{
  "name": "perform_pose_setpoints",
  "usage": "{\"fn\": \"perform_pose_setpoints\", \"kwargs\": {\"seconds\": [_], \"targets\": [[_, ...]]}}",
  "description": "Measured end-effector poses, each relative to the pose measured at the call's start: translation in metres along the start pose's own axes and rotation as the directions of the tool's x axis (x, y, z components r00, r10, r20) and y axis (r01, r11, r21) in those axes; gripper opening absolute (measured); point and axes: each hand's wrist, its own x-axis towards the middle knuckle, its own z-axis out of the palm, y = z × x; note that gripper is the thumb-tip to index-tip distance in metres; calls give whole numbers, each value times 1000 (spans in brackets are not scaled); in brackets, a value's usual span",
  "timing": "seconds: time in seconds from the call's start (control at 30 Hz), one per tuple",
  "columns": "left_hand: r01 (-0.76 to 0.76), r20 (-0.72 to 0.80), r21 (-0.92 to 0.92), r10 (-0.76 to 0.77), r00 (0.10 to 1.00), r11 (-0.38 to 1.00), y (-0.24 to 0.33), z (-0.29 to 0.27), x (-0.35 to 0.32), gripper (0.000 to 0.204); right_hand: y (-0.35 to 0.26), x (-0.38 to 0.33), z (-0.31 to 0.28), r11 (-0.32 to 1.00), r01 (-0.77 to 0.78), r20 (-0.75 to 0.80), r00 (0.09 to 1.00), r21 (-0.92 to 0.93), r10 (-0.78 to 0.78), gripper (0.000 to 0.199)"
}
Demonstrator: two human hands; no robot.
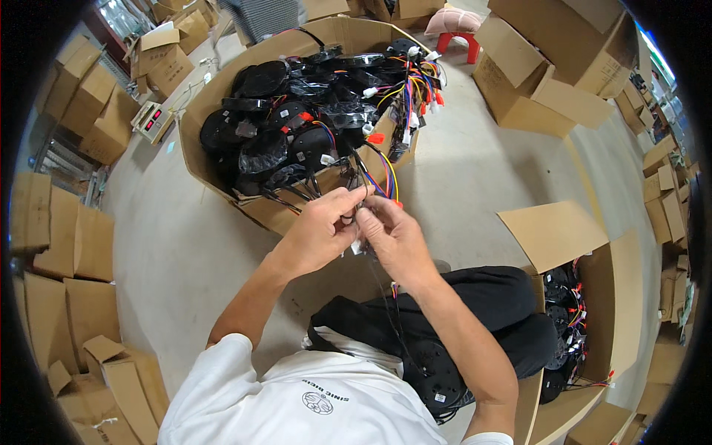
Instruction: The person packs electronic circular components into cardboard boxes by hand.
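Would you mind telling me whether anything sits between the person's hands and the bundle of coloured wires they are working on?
Nothing visible does. The left hand and the right hand already pinch the bundle of coloured wires between their fingers, above the front edge of the large cardboard box of black round parts.

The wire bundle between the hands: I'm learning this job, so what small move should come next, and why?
Probably draw the pinched wires apart with the fingertips. Both hands, left hand and right hand, meet on the coloured leads above the lap, and a black round part hangs from them.
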Motion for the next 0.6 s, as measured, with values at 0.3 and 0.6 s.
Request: {"fn": "perform_pose_setpoints", "kwargs": {"seconds": [0.3, 0.6], "targets": [[-67, 48, 273, 56, 997, 960, 10, -14, 1, 52, 0, -21, -12, 849, 160, -7, 982, -503, -189, 29], [12, 69, 203, -26, 997, 979, 5, -17, 2, 30, -17, -28, -42, 914, -389, 210, 890, -118, 405, 31]]}}
